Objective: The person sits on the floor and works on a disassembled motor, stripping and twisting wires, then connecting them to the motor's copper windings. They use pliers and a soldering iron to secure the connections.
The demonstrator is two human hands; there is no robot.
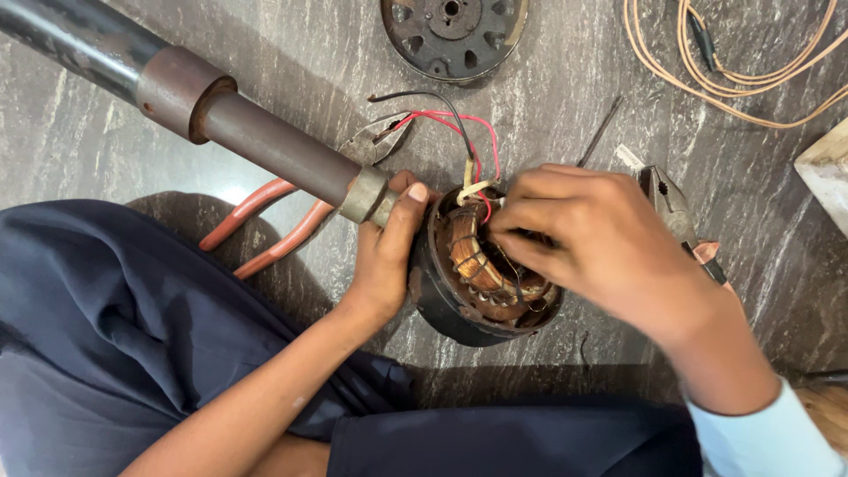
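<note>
Two hands are at work: the left hand (384,256) and the right hand (583,238). There is one open motor housing (459,300) with copper windings, and one dark pipe (177,97) joined to it. Two pairs of pliers lie on the floor: the orange-handled pliers (274,221) and the grey pliers (676,216). One round metal cover (453,35) and one coil of tan cable (733,62) lie further off.

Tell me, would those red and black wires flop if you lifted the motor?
Probably yes: the wires are thin and already loop loosely above the motor. The motor likely feels heavy, packed with copper coils, and its round body might roll, so the left hand steadies it.
</note>
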